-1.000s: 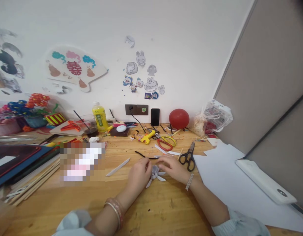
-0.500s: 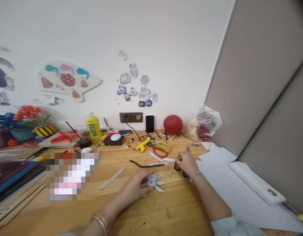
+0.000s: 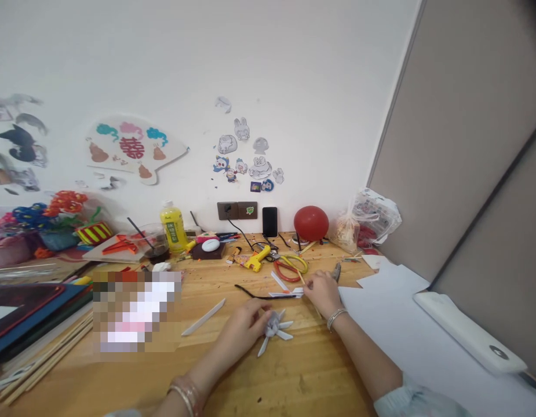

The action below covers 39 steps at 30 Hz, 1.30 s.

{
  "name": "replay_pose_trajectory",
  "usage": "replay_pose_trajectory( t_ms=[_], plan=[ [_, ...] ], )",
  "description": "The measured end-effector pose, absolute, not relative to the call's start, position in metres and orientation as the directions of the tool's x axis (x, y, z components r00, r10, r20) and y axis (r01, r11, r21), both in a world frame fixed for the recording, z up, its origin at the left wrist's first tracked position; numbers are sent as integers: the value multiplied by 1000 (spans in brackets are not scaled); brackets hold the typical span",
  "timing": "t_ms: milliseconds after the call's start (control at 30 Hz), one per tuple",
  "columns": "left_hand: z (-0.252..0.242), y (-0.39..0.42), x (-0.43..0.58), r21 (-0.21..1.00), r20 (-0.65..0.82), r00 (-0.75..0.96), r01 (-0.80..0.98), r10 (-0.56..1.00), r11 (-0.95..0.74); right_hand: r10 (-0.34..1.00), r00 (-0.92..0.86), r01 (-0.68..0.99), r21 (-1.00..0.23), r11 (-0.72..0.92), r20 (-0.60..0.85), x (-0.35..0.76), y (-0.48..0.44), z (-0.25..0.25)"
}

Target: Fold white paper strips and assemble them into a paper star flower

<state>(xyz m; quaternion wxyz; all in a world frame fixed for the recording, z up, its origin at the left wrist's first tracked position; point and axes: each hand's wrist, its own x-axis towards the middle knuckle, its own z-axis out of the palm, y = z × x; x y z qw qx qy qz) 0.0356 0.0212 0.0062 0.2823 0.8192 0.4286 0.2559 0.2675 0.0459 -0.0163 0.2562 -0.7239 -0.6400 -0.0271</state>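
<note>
My left hand (image 3: pixel 244 329) rests on the wooden table (image 3: pixel 294 370) with its fingers closed on a small grey-white paper flower (image 3: pixel 274 329), whose strips stick out to the right. My right hand (image 3: pixel 322 292) lies a little further back and to the right, fingers curled around the end of a thin wooden stick (image 3: pixel 303 282); loose white paper strips (image 3: pixel 287 294) lie by its fingertips. A black pipe cleaner (image 3: pixel 254 295) lies just behind the flower. Black scissors (image 3: pixel 336 271) show partly behind my right hand.
A yellow glue gun (image 3: pixel 256 258), red-and-yellow scissors (image 3: pixel 289 266), a red balloon (image 3: pixel 311 223), a phone (image 3: pixel 270 222) and a yellow bottle (image 3: pixel 172 227) line the back. White paper sheets (image 3: pixel 398 324) lie right, boards and sticks (image 3: pixel 37 330) left.
My right hand left the flower, reached back right to the scissors and stick, and now sits closed on the stick near the paper strips. My left hand stayed on the flower.
</note>
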Motion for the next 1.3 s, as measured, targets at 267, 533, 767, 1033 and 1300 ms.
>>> replay_pose_trajectory(
  t_ms=[267,533,767,1033,1300],
  plan=[
    [8,28,33,479,514,481,526,710,-703,932,-212,875,-367,316,295,232,15,7],
    [14,27,38,358,436,607,560,664,-747,935,-240,853,-403,332,262,209,-6,9],
    [18,23,41,336,401,613,594,681,-731,946,-191,872,-397,285,261,208,-4,6],
    [18,24,51,273,359,643,621,677,-735,955,-188,821,-497,281,230,211,3,-1],
    [37,23,68,96,153,646,744,748,-662,952,-221,811,-503,300,212,215,6,-1]
  ],
)
